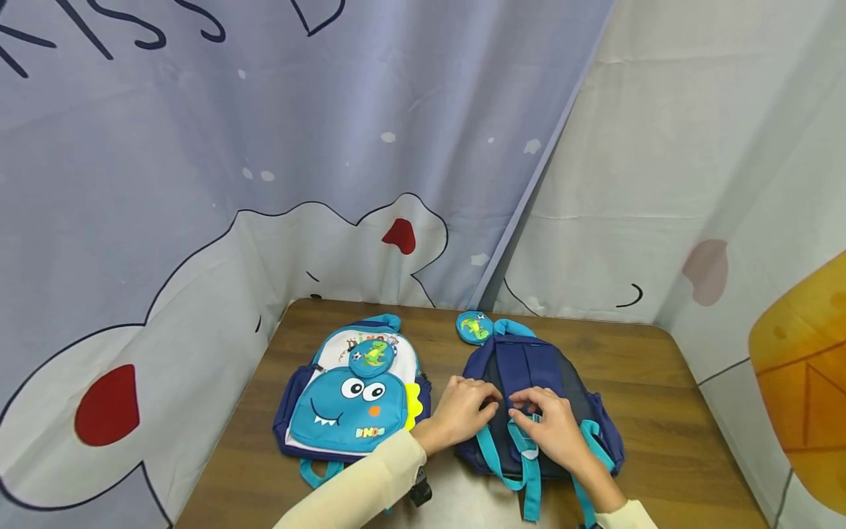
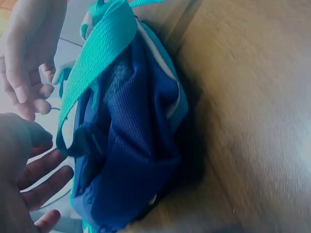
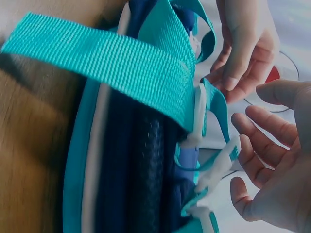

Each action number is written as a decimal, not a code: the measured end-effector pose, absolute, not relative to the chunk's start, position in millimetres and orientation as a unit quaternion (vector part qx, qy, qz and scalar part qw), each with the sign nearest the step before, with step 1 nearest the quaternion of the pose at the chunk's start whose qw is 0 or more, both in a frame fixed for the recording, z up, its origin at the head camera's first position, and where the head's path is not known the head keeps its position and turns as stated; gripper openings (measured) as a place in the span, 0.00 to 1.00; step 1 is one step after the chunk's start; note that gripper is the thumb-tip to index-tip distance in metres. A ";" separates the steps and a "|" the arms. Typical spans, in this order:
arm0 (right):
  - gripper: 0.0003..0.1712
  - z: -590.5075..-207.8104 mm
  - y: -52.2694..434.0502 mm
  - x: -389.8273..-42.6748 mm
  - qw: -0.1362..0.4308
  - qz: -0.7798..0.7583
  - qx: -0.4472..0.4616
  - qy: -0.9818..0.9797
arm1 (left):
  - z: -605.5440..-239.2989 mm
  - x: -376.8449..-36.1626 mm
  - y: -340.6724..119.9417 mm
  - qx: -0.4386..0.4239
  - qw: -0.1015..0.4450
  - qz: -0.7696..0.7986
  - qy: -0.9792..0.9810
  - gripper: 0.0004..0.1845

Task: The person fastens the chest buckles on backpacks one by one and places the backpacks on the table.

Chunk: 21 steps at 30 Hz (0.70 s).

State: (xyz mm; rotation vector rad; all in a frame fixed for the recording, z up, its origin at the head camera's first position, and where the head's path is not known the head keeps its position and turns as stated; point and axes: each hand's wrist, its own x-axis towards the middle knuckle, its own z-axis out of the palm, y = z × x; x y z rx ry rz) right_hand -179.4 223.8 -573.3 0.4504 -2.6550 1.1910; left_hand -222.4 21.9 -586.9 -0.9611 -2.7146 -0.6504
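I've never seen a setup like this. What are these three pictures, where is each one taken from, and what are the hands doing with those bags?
There is no machine here: a person wears three cameras. The wide picture comes from one on the head, looking down at a wooden table. The two close-ups come from cameras on each wrist.

Two children's backpacks lie on the table. The dinosaur backpack lies face up, untouched. The navy backpack lies face down, its teal straps showing.

Both hands rest on the navy one. The left hand and right hand have their fingers near a white plastic buckle. Neither hand plainly grips anything.
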 end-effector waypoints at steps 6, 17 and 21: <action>0.11 -575.6 211.6 -179.5 0.095 0.411 0.161 -0.892 | -584.5 -229.0 10.2 -0.322 0.089 -0.198 -0.921 0.08; 0.09 -573.3 195.9 -182.2 0.090 0.422 0.175 -0.885 | -583.2 -242.1 -4.2 -0.320 0.093 -0.167 -0.928 0.08; 0.09 -574.6 188.4 -180.7 0.087 0.419 0.181 -0.886 | -584.4 -246.5 -7.9 -0.323 0.086 -0.161 -0.928 0.08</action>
